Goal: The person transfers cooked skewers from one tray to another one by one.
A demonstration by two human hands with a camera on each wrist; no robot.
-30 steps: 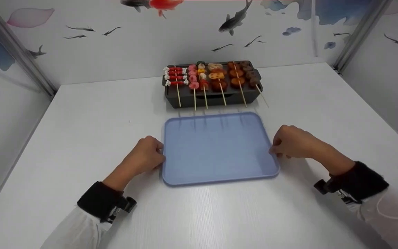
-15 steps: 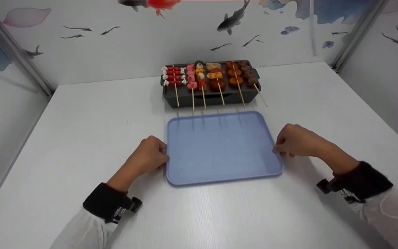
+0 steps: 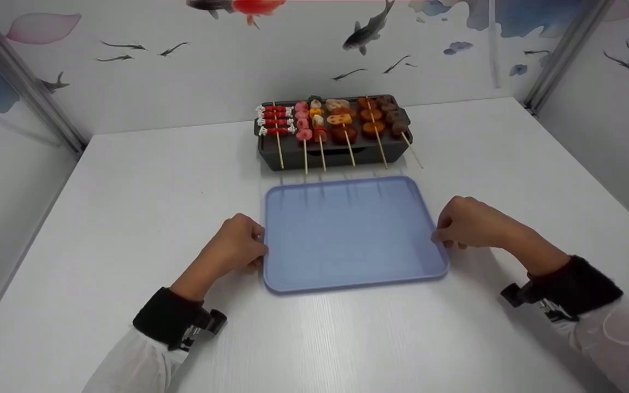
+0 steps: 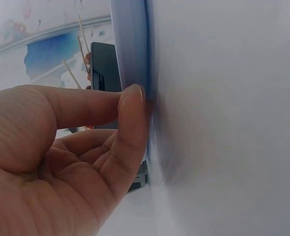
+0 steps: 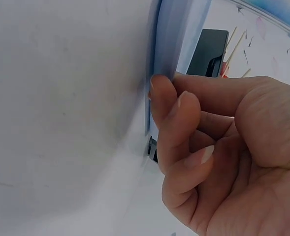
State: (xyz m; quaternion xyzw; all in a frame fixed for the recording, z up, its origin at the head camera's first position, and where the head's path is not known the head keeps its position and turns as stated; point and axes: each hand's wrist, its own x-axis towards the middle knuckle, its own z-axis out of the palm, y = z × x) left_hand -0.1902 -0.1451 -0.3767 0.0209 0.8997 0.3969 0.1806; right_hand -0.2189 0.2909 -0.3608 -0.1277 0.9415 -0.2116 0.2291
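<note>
A pale blue rectangular tray (image 3: pixel 347 234) with a raised rim lies on the white table, nothing on it. My left hand (image 3: pixel 236 243) pinches its left rim between thumb and fingers; the left wrist view shows that hand (image 4: pixel 85 142) with its fingertips at the tray's edge (image 4: pixel 131 49). On the opposite side my right hand (image 3: pixel 467 222) pinches the right rim. In the right wrist view the right hand (image 5: pixel 223 142) has thumb and index finger at the tray edge (image 5: pixel 172 44), its other fingers curled below.
Behind the tray stands a black grill (image 3: pixel 320 159) bearing several skewers (image 3: pixel 342 119) of toy-like food. Their sticks overhang its front, toward the tray. White panels printed with fish (image 3: pixel 369 30) enclose the table (image 3: pixel 336 344) at the back and sides.
Between one second and half a second ago, the tray and both hands shifted slightly right relative to the grill. Since then they have stayed almost still, both hands keeping hold of the rim.
</note>
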